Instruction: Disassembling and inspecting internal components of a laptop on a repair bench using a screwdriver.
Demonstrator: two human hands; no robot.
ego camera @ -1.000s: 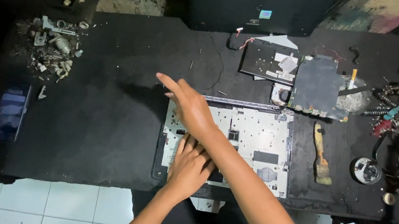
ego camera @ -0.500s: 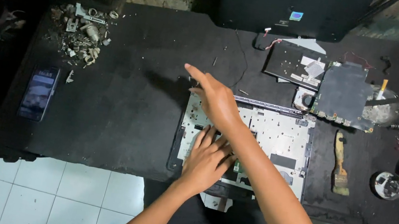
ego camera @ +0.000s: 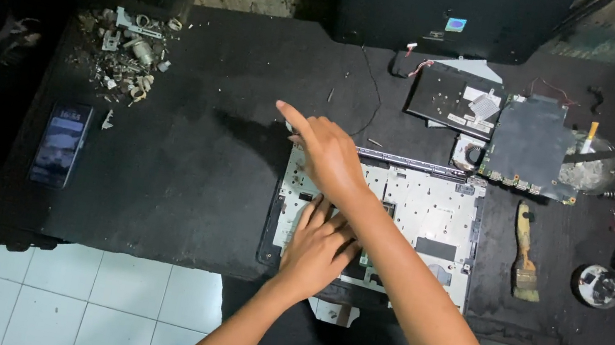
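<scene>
Black and scuffed, the desk (ego camera: 197, 178) stands over a white tiled floor (ego camera: 91, 303), with a dark box at its far edge. Near the front edge lies an opened laptop shell (ego camera: 427, 210), its pale inner plate facing up. The left hand (ego camera: 318, 246) lies flat on the shell's near left part, fingers together and pressed down, pinching nothing. The right hand (ego camera: 327, 155) crosses above it from the right, its forearm passing over the left hand's wrist side; it rests on the shell's far left corner with the index finger stretched out toward the bare desk and the other fingers loosely curled, holding nothing. Behind the shell sit a circuit board (ego camera: 531, 145) and a dark flat part (ego camera: 455, 98). A brush (ego camera: 527, 253) lies just right of the shell. A phone (ego camera: 60, 143) lies well apart at the left, near a heap of small metal scraps (ego camera: 121, 56).
</scene>
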